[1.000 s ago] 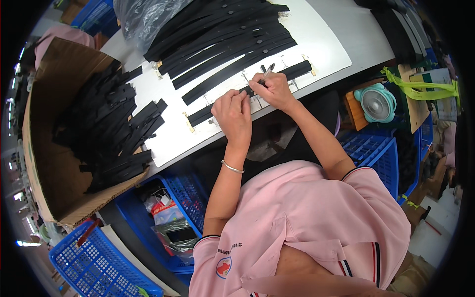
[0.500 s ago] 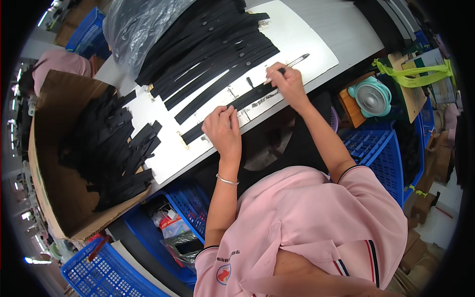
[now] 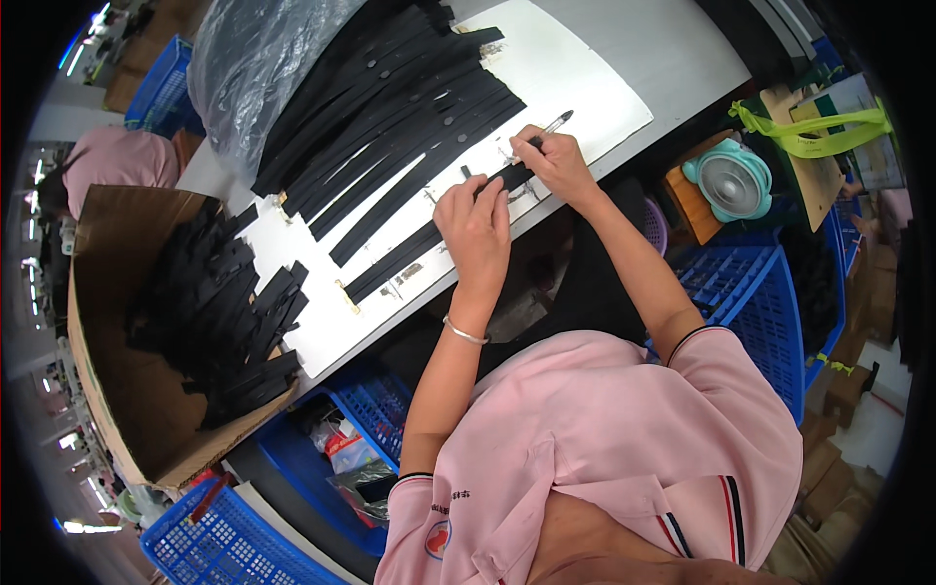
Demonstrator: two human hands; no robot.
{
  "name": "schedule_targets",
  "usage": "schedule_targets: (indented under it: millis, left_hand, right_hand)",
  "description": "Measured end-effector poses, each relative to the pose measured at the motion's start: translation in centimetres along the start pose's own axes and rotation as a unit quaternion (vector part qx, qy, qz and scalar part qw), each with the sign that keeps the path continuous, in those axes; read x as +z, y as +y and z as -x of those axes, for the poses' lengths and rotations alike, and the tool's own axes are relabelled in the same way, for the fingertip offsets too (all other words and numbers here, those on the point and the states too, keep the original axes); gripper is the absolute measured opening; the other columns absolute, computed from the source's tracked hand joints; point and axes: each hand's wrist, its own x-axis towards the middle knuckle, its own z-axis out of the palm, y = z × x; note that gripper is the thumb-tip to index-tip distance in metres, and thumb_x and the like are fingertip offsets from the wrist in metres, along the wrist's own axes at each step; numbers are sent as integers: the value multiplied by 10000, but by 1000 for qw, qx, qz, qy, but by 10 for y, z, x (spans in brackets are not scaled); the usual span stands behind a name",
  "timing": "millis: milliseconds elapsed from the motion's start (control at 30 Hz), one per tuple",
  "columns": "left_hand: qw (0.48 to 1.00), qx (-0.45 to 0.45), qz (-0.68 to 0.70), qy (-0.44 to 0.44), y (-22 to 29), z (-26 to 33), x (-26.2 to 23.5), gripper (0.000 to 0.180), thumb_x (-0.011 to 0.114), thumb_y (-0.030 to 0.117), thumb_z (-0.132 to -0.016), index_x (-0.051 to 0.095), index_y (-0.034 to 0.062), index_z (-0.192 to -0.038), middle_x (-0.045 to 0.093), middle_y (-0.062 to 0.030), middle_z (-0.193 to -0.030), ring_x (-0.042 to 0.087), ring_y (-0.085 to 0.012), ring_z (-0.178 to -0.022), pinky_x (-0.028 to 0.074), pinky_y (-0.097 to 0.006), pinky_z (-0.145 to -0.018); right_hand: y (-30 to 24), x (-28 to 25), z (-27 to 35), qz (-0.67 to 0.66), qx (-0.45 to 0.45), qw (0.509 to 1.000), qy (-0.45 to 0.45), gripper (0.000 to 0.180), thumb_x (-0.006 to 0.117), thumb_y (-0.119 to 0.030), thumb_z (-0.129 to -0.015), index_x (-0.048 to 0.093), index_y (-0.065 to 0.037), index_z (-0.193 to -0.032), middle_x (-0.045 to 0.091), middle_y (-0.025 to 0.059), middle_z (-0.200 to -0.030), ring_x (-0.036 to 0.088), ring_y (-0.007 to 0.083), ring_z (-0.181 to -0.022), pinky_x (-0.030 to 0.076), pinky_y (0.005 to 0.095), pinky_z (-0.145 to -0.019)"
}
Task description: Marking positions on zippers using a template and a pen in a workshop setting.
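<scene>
A black fabric strip [image 3: 395, 261] lies along the near edge of a white board [image 3: 624, 117]. My left hand [image 3: 475, 229] is closed over the strip, its bent fingertips pressing it down near the right end. Just to the right, my right hand [image 3: 554, 168] grips a pen [image 3: 558, 123] with a dark barrel, its back end pointing up and away; the writing tip is hidden by the fingers. A small black piece, perhaps the pen's cap [image 3: 466, 172], sits beyond the left fingers. Farther back, several black strips [image 3: 390, 127] lie side by side, some bearing round grey spots.
At the left a cardboard box [image 3: 93, 322] holds a heap of black strips [image 3: 210, 312]. Clear plastic sheeting [image 3: 258, 78] lies at the back. Blue baskets [image 3: 229, 536] stand below the table, and a teal fan [image 3: 726, 180] is at the right. Another person [image 3: 117, 161] is at far left.
My left hand has slid right along the strip, close to my right hand. The pen in my right hand now stands steeper. The view has shifted slightly.
</scene>
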Motion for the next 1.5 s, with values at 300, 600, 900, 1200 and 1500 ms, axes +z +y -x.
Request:
schedule_targets:
  millis: [300,600,900,1200,1500]
  left_hand:
    - [999,-5,-38,1,-7,1,21,150,756,79,-874,782,70,-1021,701,-35,-1088,586,-251,-1052,420,-389,-935]
    - [1000,-6,-28,-5,-4,-1,19,126,740,70,-882,759,30,-1000,673,-61,-1092,586,-273,-1056,413,-405,-967]
    - [999,-13,-31,-4,-9,1,16,157,754,101,-880,775,58,-1029,690,-38,-1106,583,-267,-1080,415,-401,-963]
    - [993,-67,-87,-51,-5,38,-19,437,704,212,-944,640,39,-1339,506,-185,-1478,398,-367,-1425,207,-592,-1180]
    - [996,-24,-73,-39,-60,-24,-14,462,674,228,-968,603,-19,-1352,492,-260,-1468,376,-415,-1444,167,-617,-1210]
  right_hand:
    - [-6,-2,3,70,-36,997,-20,245,670,-162,-977,668,51,-856,694,58,-761,587,137,-596,454,286,-565]
    - [-9,-9,4,33,12,998,-58,250,665,-135,-978,666,45,-804,660,62,-674,577,83,-591,443,262,-553]
    - [-1,-3,4,88,-41,993,-63,236,669,-181,-953,689,5,-809,649,108,-653,619,194,-558,452,310,-541]
    - [-10,-9,7,-106,65,991,59,163,627,-115,-1021,708,4,-944,673,7,-776,519,40,-648,407,213,-587]
    - [-7,-1,5,-88,46,993,64,146,649,-124,-1026,711,-26,-1116,663,8,-854,481,24,-635,373,193,-553]
